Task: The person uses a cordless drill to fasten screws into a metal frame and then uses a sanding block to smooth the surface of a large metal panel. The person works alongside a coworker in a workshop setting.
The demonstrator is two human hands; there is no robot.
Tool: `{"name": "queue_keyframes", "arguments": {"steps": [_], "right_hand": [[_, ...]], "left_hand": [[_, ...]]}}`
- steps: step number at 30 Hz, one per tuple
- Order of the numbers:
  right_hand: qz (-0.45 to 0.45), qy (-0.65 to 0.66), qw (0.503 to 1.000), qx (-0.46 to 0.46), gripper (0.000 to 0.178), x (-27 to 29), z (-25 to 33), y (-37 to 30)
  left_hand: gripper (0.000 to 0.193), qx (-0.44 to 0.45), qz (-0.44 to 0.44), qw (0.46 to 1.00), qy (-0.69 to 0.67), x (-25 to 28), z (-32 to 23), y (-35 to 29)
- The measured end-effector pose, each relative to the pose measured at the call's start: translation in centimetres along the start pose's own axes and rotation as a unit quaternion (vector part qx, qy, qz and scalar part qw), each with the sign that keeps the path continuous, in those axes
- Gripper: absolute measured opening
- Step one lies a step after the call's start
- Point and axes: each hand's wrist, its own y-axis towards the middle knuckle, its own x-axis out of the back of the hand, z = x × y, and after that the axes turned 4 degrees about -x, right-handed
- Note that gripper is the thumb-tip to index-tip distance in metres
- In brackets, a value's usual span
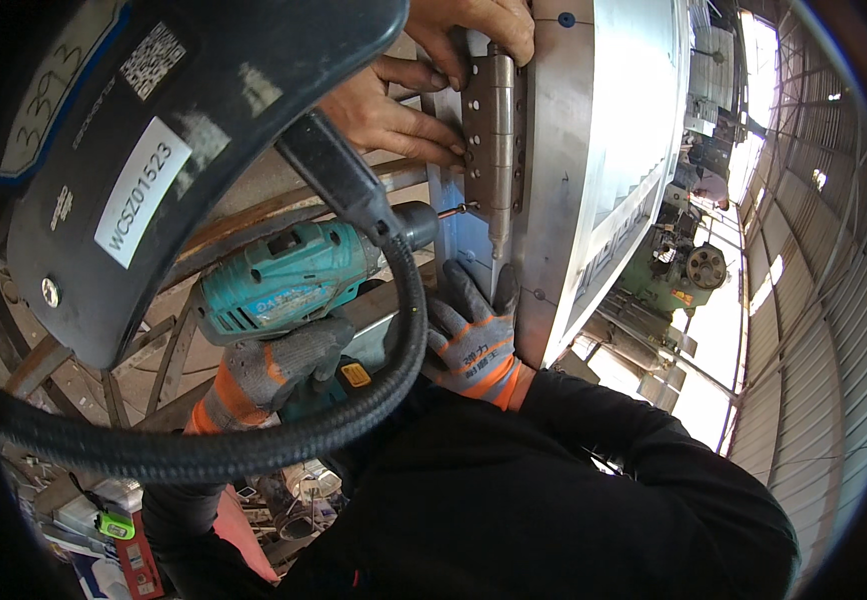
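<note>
Nearest the lens hangs a black casing [224,90] with a ribbed cable [254,452]. Ahead and right of the grip of the left hand [279,368], closed around a teal power drill [289,280], lies a perforated hinge [502,150], its long axis pointing forward; the drill bit [452,211] points at its left leaf. Nearer it, the right hand [479,340] spreads its fingers, holding nothing; a co-worker's bare hands [399,122] steady its far end.

Drill [289,278] left of hinge [502,150], panel [634,120] right, machinery [682,262] seemingly beyond

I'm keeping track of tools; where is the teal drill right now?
In the head view, the teal drill is left of centre, in the person's left gloved hand, its bit pointing right at the long metal hinge.
</note>
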Motion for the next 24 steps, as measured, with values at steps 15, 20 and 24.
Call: {"name": "queue_keyframes", "arguments": {"steps": [15,20,24], "right_hand": [[-0.023,0.011,1.000,0.001,0.063,-0.01,-0.06,0.10],[-0.017,0.014,1.000,0.001,0.063,-0.02,-0.06,0.11],[-0.002,0.014,1.000,-0.005,0.064,0.02,-0.04,0.03]], "left_hand": [[0.048,0.014,-0.012,0.999,0.031,-0.55,-0.81,-0.32],[0.045,-0.002,-0.002,1.000,0.020,-0.44,-0.66,-0.14],[0.045,-0.009,0.010,1.000,0.010,-0.33,-0.60,-0.15]]}}
